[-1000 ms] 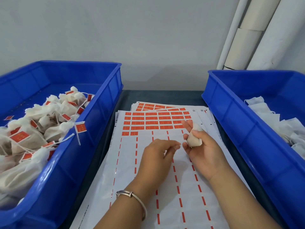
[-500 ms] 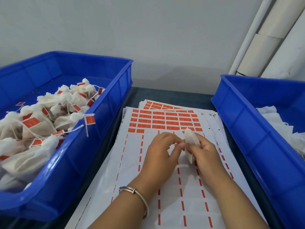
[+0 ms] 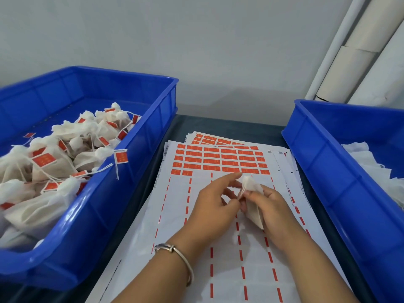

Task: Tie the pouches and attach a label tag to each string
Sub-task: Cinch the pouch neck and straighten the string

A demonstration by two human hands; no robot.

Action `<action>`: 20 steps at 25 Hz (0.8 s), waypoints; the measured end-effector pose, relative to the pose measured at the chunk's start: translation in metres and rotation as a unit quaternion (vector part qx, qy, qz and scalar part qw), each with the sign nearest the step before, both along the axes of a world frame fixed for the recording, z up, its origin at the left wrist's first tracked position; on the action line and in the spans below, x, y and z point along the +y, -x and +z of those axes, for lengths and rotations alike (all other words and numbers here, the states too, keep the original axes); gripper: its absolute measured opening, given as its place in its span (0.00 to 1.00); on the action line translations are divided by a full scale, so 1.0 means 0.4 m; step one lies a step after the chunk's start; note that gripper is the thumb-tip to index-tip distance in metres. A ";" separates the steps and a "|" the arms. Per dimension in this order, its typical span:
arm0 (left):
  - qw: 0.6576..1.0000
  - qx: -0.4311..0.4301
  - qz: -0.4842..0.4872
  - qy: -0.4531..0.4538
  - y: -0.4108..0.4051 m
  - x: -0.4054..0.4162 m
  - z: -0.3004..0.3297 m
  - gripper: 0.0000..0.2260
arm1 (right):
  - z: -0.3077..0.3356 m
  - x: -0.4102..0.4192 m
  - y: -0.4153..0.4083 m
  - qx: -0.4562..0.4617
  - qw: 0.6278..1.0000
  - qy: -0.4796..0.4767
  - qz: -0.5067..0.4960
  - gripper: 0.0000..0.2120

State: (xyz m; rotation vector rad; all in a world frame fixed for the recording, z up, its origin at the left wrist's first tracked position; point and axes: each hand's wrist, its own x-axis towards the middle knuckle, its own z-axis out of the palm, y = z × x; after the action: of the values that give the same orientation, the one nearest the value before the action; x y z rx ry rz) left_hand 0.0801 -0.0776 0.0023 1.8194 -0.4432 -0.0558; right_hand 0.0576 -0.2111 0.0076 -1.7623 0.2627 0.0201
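Nearest, a left forearm wears a silver bangle [image 3: 175, 256] at the wrist. Beyond it the left hand [image 3: 213, 201] meets the right hand [image 3: 272, 212] above the label sheet [image 3: 220, 243] — a white page with most stickers already peeled, leaving red dashed columns. The right hand grips a small white pouch [image 3: 253, 199], its fingers curled round the body, the pouch's gathered mouth pointing up and away. The left hand pinches at the pouch's neck with thumb and a lower finger, where thin white string [image 3: 243, 188] shows; its index finger sticks out straight past the top of the pouch.

Farther up the sheet sit the remaining orange labels [image 3: 220, 159] in rows, with more sheets fanned beneath.

To the left, a blue bin [image 3: 122, 193] holds a heap of tied pouches [image 3: 65, 154] carrying orange tags — one tag [image 3: 121, 157] hangs over the bin's rim on its string. To the right, a second blue bin [image 3: 323, 171] holds loose white pouches [image 3: 371, 162], untagged as far as can be seen.

Behind everything stands a pale wall, and at far right several white rolls [image 3: 358, 47] lean upright.
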 end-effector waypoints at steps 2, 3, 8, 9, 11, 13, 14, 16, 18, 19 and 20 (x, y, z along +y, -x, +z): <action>0.999 0.028 -0.012 0.031 0.002 0.005 -0.001 0.16 | 0.001 0.002 -0.002 -0.004 1.000 0.014 -0.014 0.08; 0.998 0.044 -0.017 0.032 0.001 0.006 -0.002 0.11 | 0.002 0.004 -0.002 -0.006 1.000 0.022 -0.021 0.07; 0.995 0.046 0.015 -0.083 -0.018 -0.004 -0.006 0.08 | -0.004 0.002 -0.011 -0.002 0.996 0.030 -0.083 0.10; 0.996 0.048 0.023 -0.078 -0.022 -0.002 -0.003 0.09 | -0.004 -0.001 -0.014 0.003 0.995 0.037 -0.094 0.12; 0.996 0.042 0.025 -0.072 -0.023 0.003 0.003 0.08 | -0.003 -0.007 -0.015 0.006 0.995 0.026 -0.101 0.14; 0.995 0.013 0.021 -0.100 -0.019 0.002 0.002 0.07 | -0.002 -0.015 -0.013 0.001 0.995 -0.037 -0.097 0.15; 0.994 -0.003 0.023 -0.106 -0.015 -0.001 0.000 0.07 | -0.001 -0.020 -0.011 -0.001 0.992 -0.079 -0.095 0.16; 0.995 -0.021 0.041 -0.093 -0.009 -0.007 -0.003 0.08 | 0.002 -0.032 -0.011 0.004 0.985 -0.148 -0.086 0.18; 0.995 -0.033 0.085 -0.050 -0.015 -0.004 -0.004 0.12 | 0.001 -0.041 -0.011 0.019 0.982 -0.181 -0.044 0.18; 0.993 -0.035 0.112 -0.022 -0.020 0.000 -0.003 0.12 | 0.002 -0.042 -0.010 0.027 0.982 -0.187 -0.007 0.17; 0.990 -0.030 0.141 0.004 -0.027 0.005 -0.003 0.11 | 0.003 -0.042 -0.007 0.032 0.980 -0.193 0.039 0.14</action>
State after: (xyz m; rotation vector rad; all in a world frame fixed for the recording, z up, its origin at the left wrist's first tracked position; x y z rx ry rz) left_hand 0.0910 -0.0757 0.0010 1.8627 -0.2241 0.1948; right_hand 0.0606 -0.2279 0.0088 -1.3858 0.2183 0.1740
